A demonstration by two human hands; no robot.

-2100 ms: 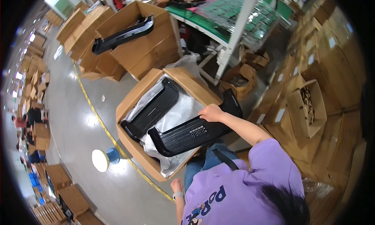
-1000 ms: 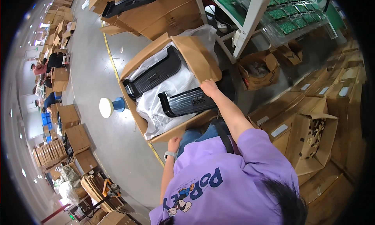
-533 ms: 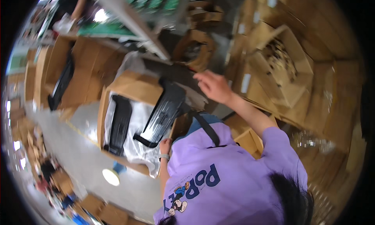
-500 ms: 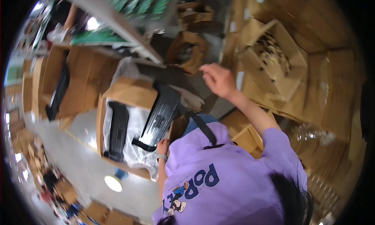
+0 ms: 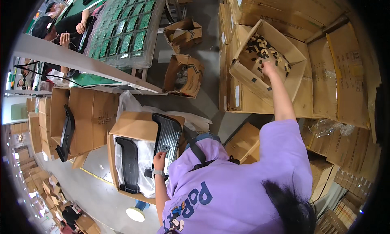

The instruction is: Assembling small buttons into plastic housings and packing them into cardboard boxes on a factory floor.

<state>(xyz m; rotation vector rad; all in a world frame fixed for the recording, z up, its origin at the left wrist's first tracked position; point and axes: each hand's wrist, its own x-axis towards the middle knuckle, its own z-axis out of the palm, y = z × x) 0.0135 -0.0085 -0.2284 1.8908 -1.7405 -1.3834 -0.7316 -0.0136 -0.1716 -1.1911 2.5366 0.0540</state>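
My right hand [image 5: 268, 69] reaches into an open cardboard box [image 5: 300, 73] on the right, fingers drawn together at a heap of small black and tan pieces [image 5: 260, 51]. Whether a piece is between the fingertips is hidden. On the left, my left hand [image 5: 159, 161] is closed and lies over the lower part of a ribbed black plastic panel [image 5: 168, 132]; what its fingers hold, if anything, I cannot make out. That panel leans in a carton [image 5: 136, 126] lined with white plastic wrap [image 5: 142, 163]. A second black panel [image 5: 129, 163] lies in the carton's left side.
Another carton [image 5: 91, 118] with a black panel [image 5: 66, 132] stands far left. Beyond a grey metal beam [image 5: 85, 57], clear trays of green boards [image 5: 122, 30] sit on a bench, where a co-worker's hands [image 5: 81, 27] work. Two open boxes [image 5: 189, 75] stand on the floor.
My right hand has swung right and come down into the box of small pieces. My left hand has shifted slightly left onto the panel. The view has turned a little and sharpened.
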